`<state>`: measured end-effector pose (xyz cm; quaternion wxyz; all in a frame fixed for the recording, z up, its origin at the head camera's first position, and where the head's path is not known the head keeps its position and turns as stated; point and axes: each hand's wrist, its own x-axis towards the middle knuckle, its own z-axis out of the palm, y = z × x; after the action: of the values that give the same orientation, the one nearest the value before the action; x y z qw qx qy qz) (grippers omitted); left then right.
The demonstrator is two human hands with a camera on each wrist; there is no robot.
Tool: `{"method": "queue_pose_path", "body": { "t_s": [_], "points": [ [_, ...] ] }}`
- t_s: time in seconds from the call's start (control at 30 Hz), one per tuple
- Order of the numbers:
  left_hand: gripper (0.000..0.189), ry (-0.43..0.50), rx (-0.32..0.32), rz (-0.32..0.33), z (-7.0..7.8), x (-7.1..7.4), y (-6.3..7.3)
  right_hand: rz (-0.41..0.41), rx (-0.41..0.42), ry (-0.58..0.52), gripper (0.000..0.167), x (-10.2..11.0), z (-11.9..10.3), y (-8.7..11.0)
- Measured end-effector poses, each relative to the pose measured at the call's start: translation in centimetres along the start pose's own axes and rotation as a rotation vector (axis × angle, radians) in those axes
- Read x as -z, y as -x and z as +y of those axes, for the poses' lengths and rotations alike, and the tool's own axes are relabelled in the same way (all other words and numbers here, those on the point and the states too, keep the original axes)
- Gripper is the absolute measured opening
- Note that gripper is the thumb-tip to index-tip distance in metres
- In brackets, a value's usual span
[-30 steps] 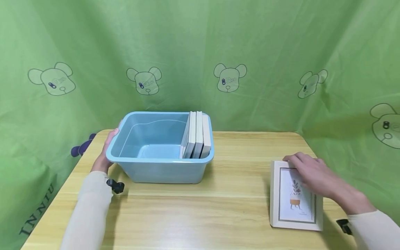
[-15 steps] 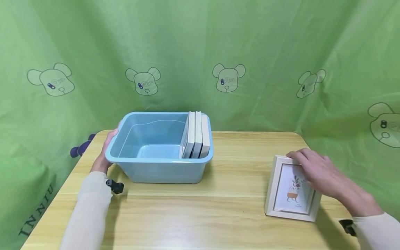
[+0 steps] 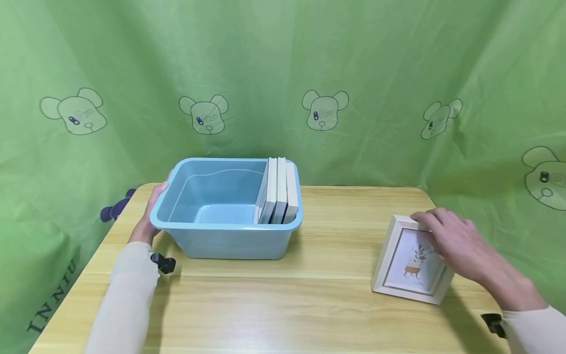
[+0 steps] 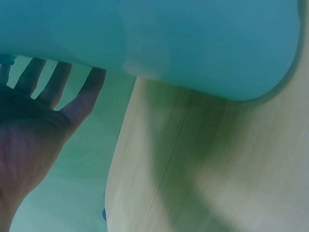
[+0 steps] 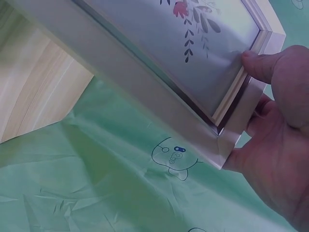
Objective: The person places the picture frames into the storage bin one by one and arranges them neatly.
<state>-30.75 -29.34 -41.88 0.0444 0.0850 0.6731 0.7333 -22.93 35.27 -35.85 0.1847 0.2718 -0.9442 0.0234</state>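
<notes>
My right hand [image 3: 455,243] grips a cream picture frame [image 3: 383,260] by its upper right edge. In the right wrist view the thumb presses the inner border at the front and the other fingers go behind. The frame leans over the table's right side, its plant print facing me. My left hand [image 3: 152,209] is against the left side of a blue plastic basin [image 3: 225,243]. Its fingers [image 4: 53,84] are straight and spread in the left wrist view, their tips hidden by the basin. Several white, flat, book-thick things [image 3: 279,189] stand on edge along the basin's right wall.
The wooden table [image 3: 274,305] has rounded back corners. Behind it hangs a green cloth [image 3: 265,64] printed with bear heads. A small purple thing [image 3: 117,209] shows beyond the left table edge. The basin's left part shows its bare floor.
The right hand has moved slightly up and right, away from me. The picture frame has risen in the view and tilted, its lower end swinging left. Left hand and basin have stayed put.
</notes>
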Motion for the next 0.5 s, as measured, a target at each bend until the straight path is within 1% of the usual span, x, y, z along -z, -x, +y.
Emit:
{"method": "queue_pose_path", "body": {
  "t_s": [0.13,0.27,0.4,0.5],
  "points": [
    [0.056,0.003,0.01,0.016,0.0,0.0,0.0,0.015,-0.005,0.007,0.056,0.1,-0.1,0.2],
    [0.055,-0.003,0.008,0.012,0.0,-0.1,0.0,0.037,-0.007,0.004,0.057,0.2,-0.3,0.5],
    [0.055,-0.005,0.014,0.02,-0.1,-0.1,-0.1,0.077,0.019,0.004,0.055,0.3,-0.3,0.8],
    [0.056,-0.002,0.02,0.035,-0.1,0.0,-0.1,0.11,0.061,-0.002,0.053,0.5,-0.4,1.1]
  ]
}}
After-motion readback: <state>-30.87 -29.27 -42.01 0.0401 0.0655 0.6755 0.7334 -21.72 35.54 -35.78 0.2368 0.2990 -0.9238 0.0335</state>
